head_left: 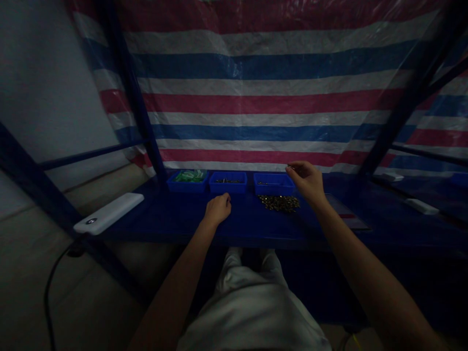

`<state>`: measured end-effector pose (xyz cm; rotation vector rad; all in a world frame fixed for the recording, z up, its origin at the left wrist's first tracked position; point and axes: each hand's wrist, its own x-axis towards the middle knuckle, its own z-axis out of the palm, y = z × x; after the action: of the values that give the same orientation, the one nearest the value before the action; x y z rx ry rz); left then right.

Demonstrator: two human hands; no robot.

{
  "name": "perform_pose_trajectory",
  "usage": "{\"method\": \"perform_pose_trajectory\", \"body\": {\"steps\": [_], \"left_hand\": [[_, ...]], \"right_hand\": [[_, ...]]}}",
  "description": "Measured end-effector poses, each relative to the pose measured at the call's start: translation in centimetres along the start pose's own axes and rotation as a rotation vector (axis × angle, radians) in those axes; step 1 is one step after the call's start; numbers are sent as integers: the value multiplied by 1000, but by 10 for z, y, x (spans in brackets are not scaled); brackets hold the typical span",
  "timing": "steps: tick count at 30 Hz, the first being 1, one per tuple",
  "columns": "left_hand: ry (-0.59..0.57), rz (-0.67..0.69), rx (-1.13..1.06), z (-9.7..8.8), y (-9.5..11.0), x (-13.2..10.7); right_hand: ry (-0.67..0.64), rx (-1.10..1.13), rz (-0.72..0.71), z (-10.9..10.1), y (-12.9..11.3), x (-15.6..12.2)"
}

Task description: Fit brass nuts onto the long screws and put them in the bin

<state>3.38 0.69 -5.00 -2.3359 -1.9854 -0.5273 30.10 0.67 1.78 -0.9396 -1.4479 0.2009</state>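
Note:
My left hand (218, 208) rests on the blue tabletop, its fingers curled; whatever they may hold is hidden. Raised above the right end of the right blue tray (273, 191), my right hand (307, 183) has its thumb and fingers pinched. A small, dark metal part shows at the fingertips, its exact kind unclear. Below that tray lies a heap of small brass-coloured metal parts (280, 203). The middle blue tray (228, 187) holds small metal pieces, and the left blue tray (187, 186) holds green plastic-looking pieces (189, 176).
A white power bank (108, 213) with a black cable (50, 287) sits at the left end. A flat panel (345, 214) lies right of the heap. Blue metal posts (126, 78) frame the bench, with a striped sheet (241, 105) behind.

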Motion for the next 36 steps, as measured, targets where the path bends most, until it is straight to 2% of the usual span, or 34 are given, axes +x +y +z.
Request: {"method": "perform_pose_trajectory", "body": {"steps": [5, 8, 11, 14, 17, 19, 22, 25, 28, 32, 36], "left_hand": [[4, -1, 12, 1, 0, 0], [19, 8, 16, 2, 0, 0], [16, 11, 12, 1, 0, 1], [7, 6, 7, 1, 1, 1], [11, 8, 1, 1, 1, 1], [20, 14, -2, 2, 0, 1], [25, 19, -4, 2, 0, 1], [21, 13, 0, 3, -1, 1], [6, 4, 2, 3, -1, 2], [6, 6, -1, 2, 0, 1], [6, 1, 0, 2, 1, 1]], "right_hand": [[-8, -163, -8, 29, 25, 18], [-96, -245, 7, 35, 40, 21], [-71, -300, -3, 23, 45, 18], [-29, -354, -26, 0, 43, 9], [-55, -430, -23, -25, 45, -4], [-145, -492, 9, -38, 52, -13], [-344, -644, 76, -52, 67, -26], [-465, -702, 106, -57, 79, -35], [-497, -715, 131, -57, 81, -39], [-521, -693, 135, -58, 71, -43], [-617, -618, 104, -59, 58, -49]]}}
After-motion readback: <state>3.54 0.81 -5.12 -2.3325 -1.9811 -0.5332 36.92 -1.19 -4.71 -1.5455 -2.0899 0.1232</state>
